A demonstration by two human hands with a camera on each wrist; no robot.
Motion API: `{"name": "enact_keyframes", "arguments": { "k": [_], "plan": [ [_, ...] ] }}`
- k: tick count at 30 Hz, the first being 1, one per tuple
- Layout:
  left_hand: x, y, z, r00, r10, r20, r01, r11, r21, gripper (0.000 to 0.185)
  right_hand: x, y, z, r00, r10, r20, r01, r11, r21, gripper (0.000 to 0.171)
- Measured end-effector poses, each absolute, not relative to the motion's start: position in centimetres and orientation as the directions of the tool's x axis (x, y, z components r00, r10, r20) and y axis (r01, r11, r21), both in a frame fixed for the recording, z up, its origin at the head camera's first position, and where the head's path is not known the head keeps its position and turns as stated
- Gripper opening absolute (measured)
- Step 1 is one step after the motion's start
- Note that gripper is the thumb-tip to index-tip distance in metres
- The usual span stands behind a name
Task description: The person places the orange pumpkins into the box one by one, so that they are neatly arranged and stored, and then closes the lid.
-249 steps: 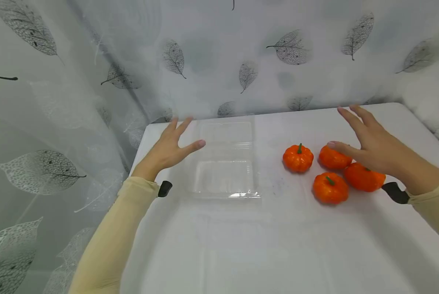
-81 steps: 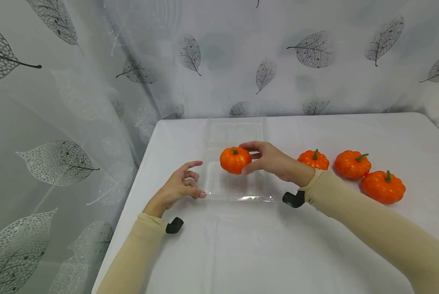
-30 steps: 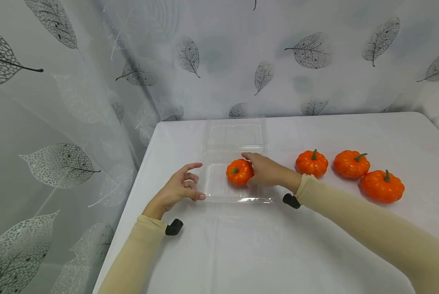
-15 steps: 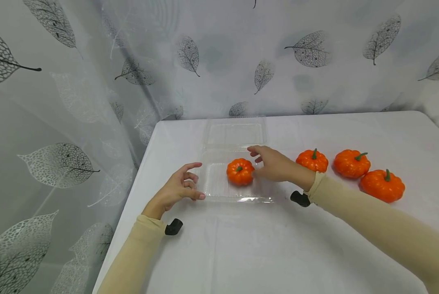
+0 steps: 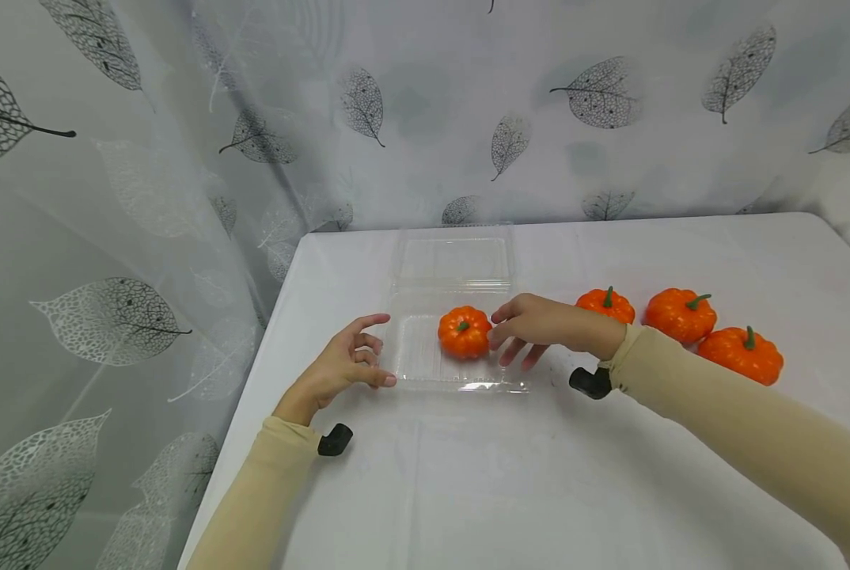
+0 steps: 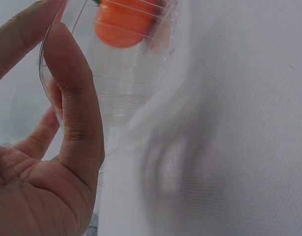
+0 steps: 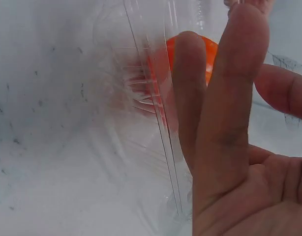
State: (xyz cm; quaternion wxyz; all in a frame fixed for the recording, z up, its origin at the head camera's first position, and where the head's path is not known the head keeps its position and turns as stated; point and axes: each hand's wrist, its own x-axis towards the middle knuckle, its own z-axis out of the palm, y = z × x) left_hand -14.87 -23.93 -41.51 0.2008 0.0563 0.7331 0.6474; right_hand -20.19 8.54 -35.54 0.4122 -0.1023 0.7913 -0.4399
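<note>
While one small orange pumpkin (image 5: 464, 332) already sat inside the clear plastic box (image 5: 425, 372), near the middle of the head view, three more pumpkins (image 5: 681, 315) waited in a loose row on the white desk (image 5: 539, 475) toward the right of the frame, outside the box. Judged from that layout, the packing looked about a quarter done, with three pieces left to go in and the lid not yet folded down.

That box lay open, its hinged lid (image 5: 455, 257) flat on the desk just above the tray half in the picture. Its tray held only the single pumpkin, which stood upright with its green stem up, to the right of the tray's centre.

At the tray's right edge hovered the right hand (image 5: 539, 326), fingers (image 7: 229, 98) loosely extended and grasping nothing, their tips just beside the pumpkin; whether they touched it could not be told. At the tray's lower left corner the left hand (image 5: 339, 368) rested on the desk, its thumb (image 6: 75, 93) and forefinger pinching the thin plastic rim, other fingers loosely curled.

A leaf-printed curtain (image 5: 254, 119) filled the upper part of the frame.
</note>
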Motion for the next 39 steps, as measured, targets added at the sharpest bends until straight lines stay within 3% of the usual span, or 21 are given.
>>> {"name": "enact_keyframes", "arguments": {
  "k": [6, 21, 39],
  "plan": [
    [-14.8, -24.0, -41.4, -0.912, 0.338, -0.232, -0.191, 0.15, 0.97, 0.093, -20.5, 7.5, -36.0, -0.594, -0.542, -0.594, 0.242, 0.583, -0.775, 0.063],
    [-14.9, -23.8, -41.3, -0.912, 0.335, -0.239, -0.196, 0.156, 0.968, 0.094, -19.8, 4.9, -37.5, -0.573, -0.631, -0.523, 0.339, 0.398, -0.852, 0.072],
    [-14.9, -23.9, -41.3, -0.912, 0.337, -0.235, -0.187, 0.17, 0.967, 0.097, -19.7, 4.7, -37.6, -0.56, -0.702, -0.44, 0.302, 0.321, -0.898, 0.08]
  ]
}}
